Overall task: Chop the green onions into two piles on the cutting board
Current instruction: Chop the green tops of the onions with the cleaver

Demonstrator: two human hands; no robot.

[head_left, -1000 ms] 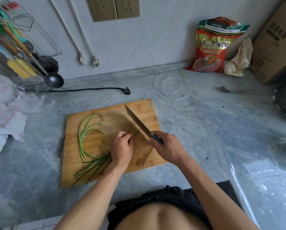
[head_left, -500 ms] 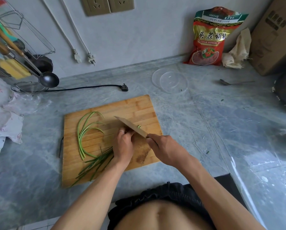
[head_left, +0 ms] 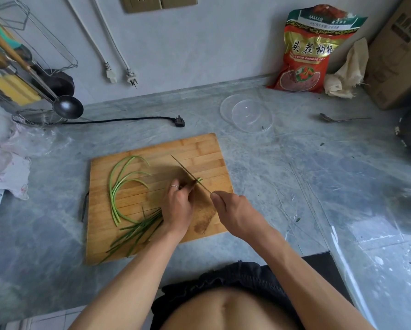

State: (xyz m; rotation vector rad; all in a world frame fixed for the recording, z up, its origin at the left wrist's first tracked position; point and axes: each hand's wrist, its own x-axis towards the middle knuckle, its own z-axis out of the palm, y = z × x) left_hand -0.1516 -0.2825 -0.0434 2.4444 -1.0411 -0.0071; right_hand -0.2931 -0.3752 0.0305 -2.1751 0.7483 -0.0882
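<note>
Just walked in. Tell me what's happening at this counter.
A person is chopping green onions on a wooden cutting board. The left hand pins a bunch of green onions down, while the right hand grips a kitchen knife with its blade at the stalk tips. A few curved stalks lie uncut to the left. No chopped piles show yet.

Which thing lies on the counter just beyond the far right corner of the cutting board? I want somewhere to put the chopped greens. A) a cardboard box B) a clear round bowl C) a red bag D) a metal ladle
B: the clear round bowl sits on the counter just past that corner of the cutting board, nearer than anything else.
</note>
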